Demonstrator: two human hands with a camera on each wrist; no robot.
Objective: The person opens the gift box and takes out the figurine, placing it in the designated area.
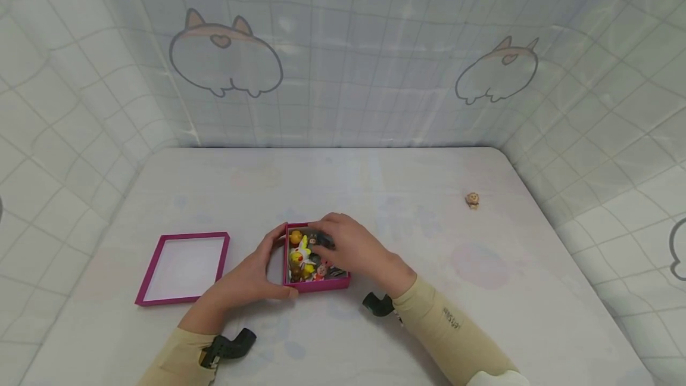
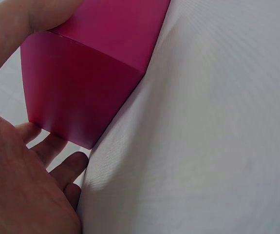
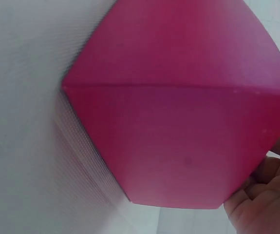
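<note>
A magenta box (image 1: 323,285) full of small toy figures sits on the table in the head view. Along its left side my left hand (image 1: 252,276) grips it, thumb at the front edge and fingers towards the back. In the left wrist view that thumb presses on the magenta box (image 2: 81,87). My right hand (image 1: 356,246) reaches over the box's right part, thumb among the figures and other fingers by the back rim. Whether it pinches a figure is hidden. A yellow-and-white figure (image 1: 300,255) and a pink figure (image 1: 320,271) show inside.
To the left lies a magenta-rimmed lid (image 1: 222,255) with its white inside up. A small tan figure (image 1: 472,200) is at the table's back right. Dark wrist devices (image 1: 230,347) are on both sleeves. A tile-patterned curtain (image 1: 343,76) surrounds the white table (image 1: 482,314).
</note>
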